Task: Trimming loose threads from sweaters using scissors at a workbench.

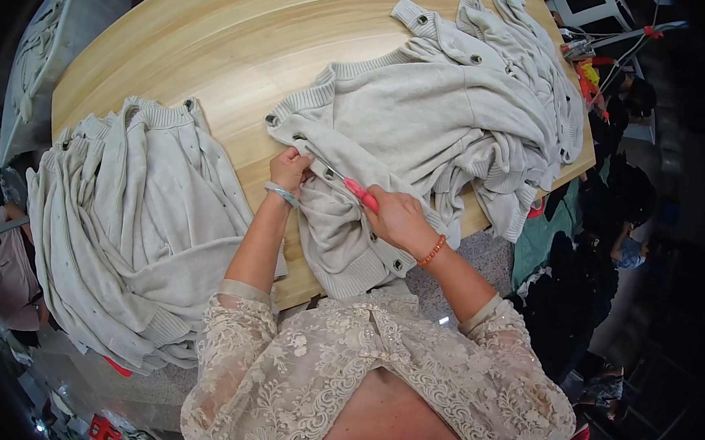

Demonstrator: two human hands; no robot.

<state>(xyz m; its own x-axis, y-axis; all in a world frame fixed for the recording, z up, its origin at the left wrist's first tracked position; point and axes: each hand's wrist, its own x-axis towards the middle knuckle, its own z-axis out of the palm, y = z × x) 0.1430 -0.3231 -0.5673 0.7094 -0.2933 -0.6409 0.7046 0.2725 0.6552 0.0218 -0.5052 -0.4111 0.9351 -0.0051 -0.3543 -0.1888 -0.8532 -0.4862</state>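
A light grey knit cardigan [410, 105] with dark buttons lies spread in front of me, its near hem hanging over the table edge. My left hand [290, 172], fingers closed, pinches the edge of its button band. A slim tool with a pinkish-red handle [360, 195] and a thin metal shaft is gripped in my right hand [401, 218]. The shaft points at the band just beside my left fingers, close to a dark button [329, 174]. Whether the metal tip touches the knit cannot be made out.
Several similar cardigans are piled at left [151, 209], draping over the edge of the wooden table [193, 39]. More grey knitwear [534, 68] is heaped at right. A white bin [63, 56] stands beyond the far left corner. Dark cloth [578, 286] lies right of the table.
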